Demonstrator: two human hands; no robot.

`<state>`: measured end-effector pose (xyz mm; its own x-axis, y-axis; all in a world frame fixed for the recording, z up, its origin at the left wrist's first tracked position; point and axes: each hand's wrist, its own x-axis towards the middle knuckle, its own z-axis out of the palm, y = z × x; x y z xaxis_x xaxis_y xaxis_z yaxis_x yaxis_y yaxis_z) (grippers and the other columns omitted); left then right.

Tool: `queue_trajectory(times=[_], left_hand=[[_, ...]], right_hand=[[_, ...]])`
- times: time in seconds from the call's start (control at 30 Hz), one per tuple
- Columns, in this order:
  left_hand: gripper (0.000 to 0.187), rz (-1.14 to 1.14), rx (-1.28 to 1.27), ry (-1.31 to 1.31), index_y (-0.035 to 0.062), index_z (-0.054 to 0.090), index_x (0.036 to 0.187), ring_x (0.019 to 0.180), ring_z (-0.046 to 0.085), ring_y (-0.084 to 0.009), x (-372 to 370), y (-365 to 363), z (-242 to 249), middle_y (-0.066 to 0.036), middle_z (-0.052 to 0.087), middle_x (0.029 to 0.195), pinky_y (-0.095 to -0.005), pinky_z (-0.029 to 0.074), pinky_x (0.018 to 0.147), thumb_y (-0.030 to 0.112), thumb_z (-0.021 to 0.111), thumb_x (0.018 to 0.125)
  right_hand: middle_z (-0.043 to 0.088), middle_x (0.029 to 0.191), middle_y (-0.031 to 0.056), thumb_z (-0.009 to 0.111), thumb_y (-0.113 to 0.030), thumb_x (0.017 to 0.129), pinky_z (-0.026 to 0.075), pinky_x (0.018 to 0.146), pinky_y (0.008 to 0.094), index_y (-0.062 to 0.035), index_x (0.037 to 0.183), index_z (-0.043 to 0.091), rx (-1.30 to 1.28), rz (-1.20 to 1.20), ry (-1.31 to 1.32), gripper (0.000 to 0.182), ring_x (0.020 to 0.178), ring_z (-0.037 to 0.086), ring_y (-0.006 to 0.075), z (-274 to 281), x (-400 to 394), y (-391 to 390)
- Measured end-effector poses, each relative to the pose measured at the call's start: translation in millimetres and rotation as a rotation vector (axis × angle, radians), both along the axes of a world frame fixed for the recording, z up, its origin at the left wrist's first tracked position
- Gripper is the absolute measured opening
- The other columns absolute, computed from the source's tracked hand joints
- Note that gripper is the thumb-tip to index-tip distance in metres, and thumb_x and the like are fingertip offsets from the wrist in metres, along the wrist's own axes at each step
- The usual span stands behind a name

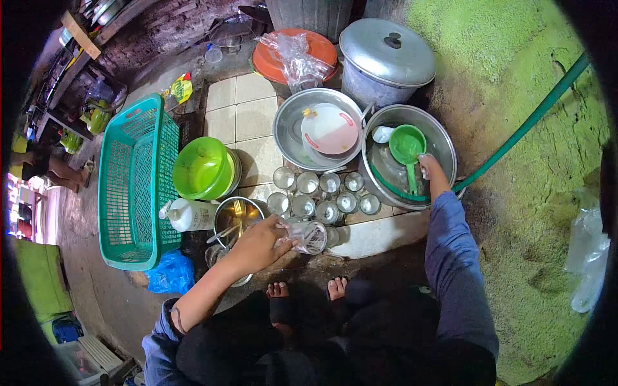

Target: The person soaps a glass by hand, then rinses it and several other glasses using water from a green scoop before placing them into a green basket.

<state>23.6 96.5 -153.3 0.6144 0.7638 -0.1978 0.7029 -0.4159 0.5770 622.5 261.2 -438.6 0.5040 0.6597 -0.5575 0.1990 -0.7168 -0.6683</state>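
My left hand point(257, 246) is closed around a clear glass point(310, 237), which is tipped on its side with its mouth to the right. On the tiles just beyond it, several clear glasses point(327, 211) stand close together in rows. My right hand point(425, 167) grips the handle of a green dipper point(407, 143) over a large metal basin point(445, 132). A green hose point(528, 122) runs over the basin's rim and down inside. Something white point(382, 134) is in the basin beside the dipper.
Left of the glasses are a metal pot point(220, 209) with cutlery, a white bottle point(191, 215), green bowls point(203, 168) and a teal basket point(158, 193). A metal basin point(280, 132) holding plates, a lidded pot point(386, 55) and an orange lid point(267, 64) stand farther back.
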Motion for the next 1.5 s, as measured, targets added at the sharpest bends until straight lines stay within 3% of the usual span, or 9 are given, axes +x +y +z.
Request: queue_trajectory(times=[0.13,0.37,0.47,0.6,0.7,0.93,1.1,1.4,1.5], left_hand=[[0.033,0.031,-0.046,-0.028,-0.0018,0.066,0.095,0.100,0.056,-0.0355,-1,0,7,-0.020,0.056,0.108,-0.0406,0.044,0.090,0.029,0.061,0.087],[0.031,0.094,-0.225,-0.338,-0.0003,0.069,0.088,0.103,0.058,-0.0277,-5,2,-14,-0.015,0.060,0.113,-0.0348,0.043,0.092,0.029,0.058,0.089],[0.026,0.287,-0.521,-0.642,0.0004,0.069,0.087,0.106,0.056,-0.0173,-12,-1,-41,-0.012,0.061,0.115,-0.0304,0.039,0.094,0.023,0.058,0.090],[0.029,0.704,-0.786,-0.774,-0.0035,0.068,0.095,0.103,0.054,-0.0108,-9,-3,-41,-0.010,0.061,0.118,-0.0256,0.038,0.093,0.023,0.055,0.092],[0.032,0.753,-0.812,-0.966,-0.0035,0.067,0.100,0.096,0.055,-0.0097,-16,-4,-65,-0.007,0.063,0.110,-0.0238,0.040,0.090,0.026,0.057,0.092],[0.031,0.881,-0.944,-0.989,0.0028,0.066,0.101,0.080,0.054,-0.0103,-11,-5,-65,-0.001,0.062,0.090,-0.0256,0.042,0.077,0.030,0.061,0.087],[0.024,0.890,-1.030,-1.035,0.0065,0.065,0.098,0.085,0.054,-0.0118,6,3,-78,-0.002,0.061,0.092,-0.0288,0.044,0.079,0.027,0.061,0.086],[0.023,0.790,-1.206,-0.889,0.0043,0.062,0.103,0.093,0.055,-0.0153,37,10,-108,-0.005,0.061,0.101,-0.0307,0.045,0.081,0.021,0.056,0.088],[0.020,0.767,-1.177,-1.001,0.0077,0.062,0.096,0.092,0.054,-0.0142,46,17,-118,-0.004,0.060,0.096,-0.0318,0.043,0.079,0.025,0.055,0.087]], right_hand=[[0.067,0.102,0.0157,0.058,-0.029,0.083,0.052,0.072,0.0387,-0.0075,0.105,0.066,-0.236,0.194,-0.889,0.032,0.085,0.067,0.0275,99,-89,-11],[0.066,0.101,0.0115,0.049,-0.029,0.087,0.053,0.066,0.0437,-0.0094,0.094,0.065,-0.070,0.668,-1.330,0.027,0.086,0.066,0.0319,117,-96,16],[0.067,0.097,0.0120,0.047,-0.039,0.091,0.052,0.059,0.0410,-0.0090,0.097,0.065,0.105,0.379,-1.202,0.036,0.081,0.067,0.0303,139,-105,5],[0.062,0.067,0.0117,0.040,-0.054,0.093,0.049,0.050,0.0382,-0.0024,0.105,0.061,-0.233,0.167,-0.299,0.057,0.055,0.063,0.0228,111,-93,-9],[0.060,0.067,0.0066,0.048,-0.050,0.091,0.046,0.046,0.0324,-0.0032,0.103,0.058,-0.089,0.523,0.096,0.049,0.049,0.056,0.0180,80,-73,-22],[0.054,0.079,0.0009,0.057,-0.024,0.090,0.048,0.056,0.0236,-0.0108,0.100,0.051,0.388,-0.120,1.359,0.017,0.069,0.055,0.0138,155,-170,-105],[0.053,0.095,0.0048,0.061,-0.005,0.084,0.047,0.085,0.0390,-0.0112,0.114,0.039,0.520,0.380,1.076,0.038,0.094,0.056,0.0212,190,-253,-153],[0.052,0.098,0.0055,0.054,0.012,0.080,0.044,0.094,0.0424,-0.0093,0.104,0.043,0.600,0.546,1.246,0.034,0.103,0.055,0.0221,178,-317,-125],[0.051,0.102,0.0047,0.054,0.012,0.082,0.040,0.098,0.0389,-0.0068,0.108,0.045,0.642,0.688,0.945,0.033,0.110,0.052,0.0200,196,-338,-121]])
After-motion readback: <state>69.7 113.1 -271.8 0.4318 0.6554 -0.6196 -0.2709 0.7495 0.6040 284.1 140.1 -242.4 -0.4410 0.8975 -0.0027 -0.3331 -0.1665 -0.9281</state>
